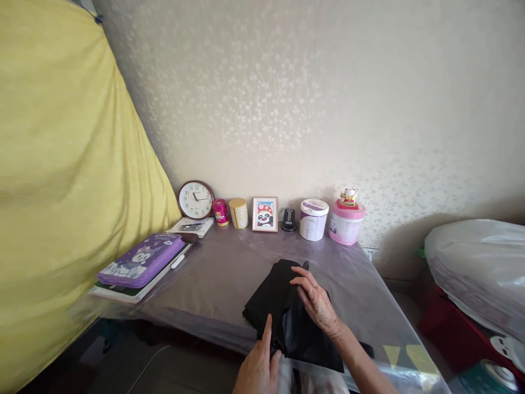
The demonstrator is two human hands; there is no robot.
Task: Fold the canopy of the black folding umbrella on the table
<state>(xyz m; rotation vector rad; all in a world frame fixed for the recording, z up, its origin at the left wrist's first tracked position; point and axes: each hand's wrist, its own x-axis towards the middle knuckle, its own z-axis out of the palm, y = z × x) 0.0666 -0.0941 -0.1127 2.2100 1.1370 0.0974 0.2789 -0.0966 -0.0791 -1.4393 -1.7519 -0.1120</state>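
A black folded piece of thin, slightly shiny material [268,293] lies at the front of the table, part of it hanging over the near edge. I cannot tell whether it is a garment or a bag. My left hand [260,364] is at its near left edge, index finger stretched along the top and thumb beside it; the other fingers are hidden. My right hand [315,303] bends over a raised fold on the right side, its fingertips pointing left and its thumb out of sight.
A plastic-covered table [213,284] stands against the wall. Along its back are a clock [196,200], tins, a framed panda picture [264,214] and tubs [314,220]. A purple case [141,260] lies on books at left. A yellow curtain [74,164] hangs beside them; a covered red box [455,323] stands right.
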